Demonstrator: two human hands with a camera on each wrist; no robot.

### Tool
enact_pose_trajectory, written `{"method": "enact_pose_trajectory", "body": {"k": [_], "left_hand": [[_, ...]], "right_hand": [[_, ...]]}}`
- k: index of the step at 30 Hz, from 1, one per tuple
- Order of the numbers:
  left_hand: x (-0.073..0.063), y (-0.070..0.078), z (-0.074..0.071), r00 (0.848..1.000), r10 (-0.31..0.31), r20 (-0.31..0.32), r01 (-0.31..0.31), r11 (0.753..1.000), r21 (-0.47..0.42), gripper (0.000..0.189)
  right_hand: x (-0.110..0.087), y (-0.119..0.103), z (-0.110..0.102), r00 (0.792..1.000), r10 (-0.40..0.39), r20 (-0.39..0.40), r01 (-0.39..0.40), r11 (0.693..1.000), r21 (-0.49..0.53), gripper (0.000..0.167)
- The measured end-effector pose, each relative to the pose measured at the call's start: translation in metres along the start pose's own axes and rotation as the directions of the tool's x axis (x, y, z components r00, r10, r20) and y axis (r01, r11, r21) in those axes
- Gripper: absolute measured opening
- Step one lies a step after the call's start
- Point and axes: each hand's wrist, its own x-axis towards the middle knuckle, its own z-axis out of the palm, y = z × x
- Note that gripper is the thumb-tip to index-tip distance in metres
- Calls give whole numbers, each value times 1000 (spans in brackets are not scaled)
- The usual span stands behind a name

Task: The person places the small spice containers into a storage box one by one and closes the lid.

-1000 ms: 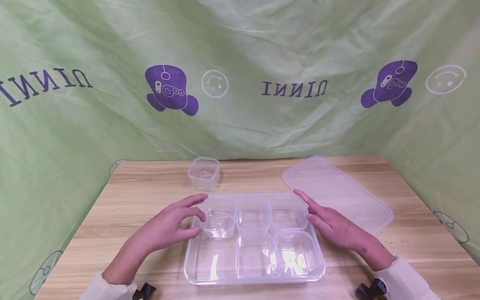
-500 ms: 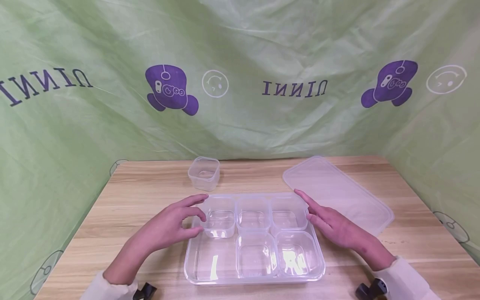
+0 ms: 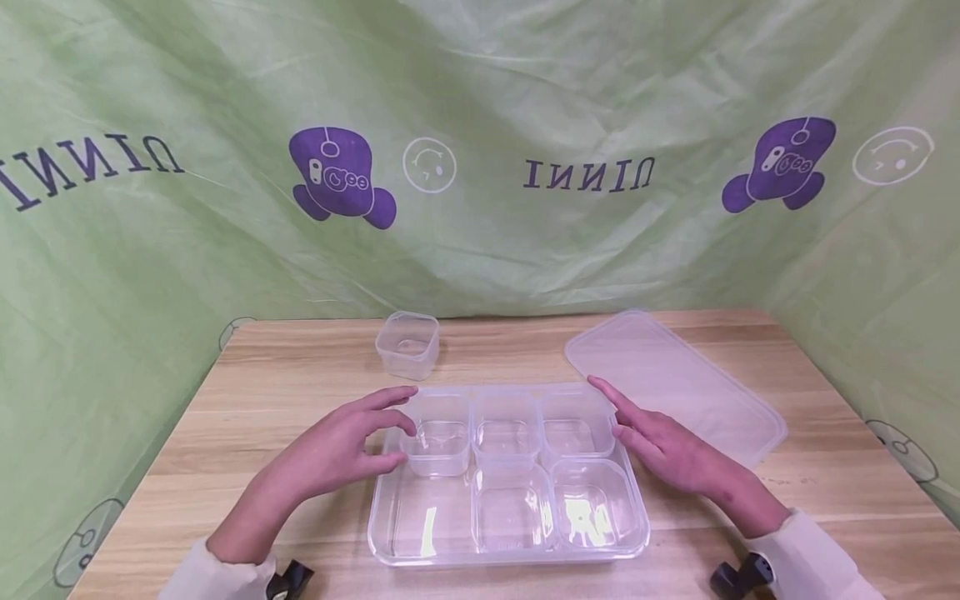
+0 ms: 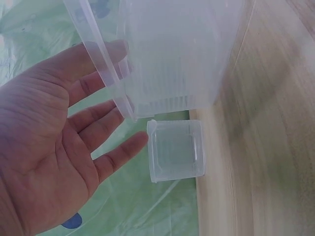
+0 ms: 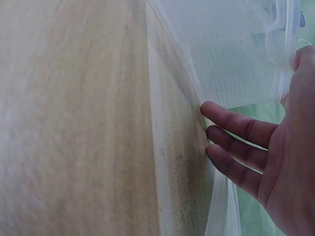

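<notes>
A large clear plastic box (image 3: pixel 422 546) stands on the table, with several small square clear containers (image 3: pixel 512 512) inside it: three along the back and two in front. The front left part of the box holds no container. At the back left corner, my left hand (image 3: pixel 341 446) has its fingers spread loosely around the rim beside the back left container (image 3: pixel 438 465). In the left wrist view its thumb and fingers are apart, not pinching. My right hand (image 3: pixel 663 446) lies with straight fingers along the box's right side, fingertips near the table in the right wrist view.
Another small clear container (image 3: pixel 408 354) stands alone behind the box, towards the left. A flat translucent lid (image 3: pixel 682 387) lies at the right back of the wooden table (image 3: pixel 247 392). Green printed cloth (image 3: pixel 480 267) hangs behind and at both sides.
</notes>
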Motion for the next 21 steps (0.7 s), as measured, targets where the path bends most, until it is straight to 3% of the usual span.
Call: {"method": "enact_pose_trajectory", "body": {"k": [12, 21], "left_hand": [[2, 0, -2, 1000, -12, 23, 11, 999, 43, 27], [4, 2, 1, 999, 30, -42, -26, 995, 98, 35]], "right_hand": [[0, -1, -1, 1000, 10, -3, -10, 1000, 1, 61], [-1, 0, 0, 1000, 9, -5, -8, 1000, 2, 61]]}}
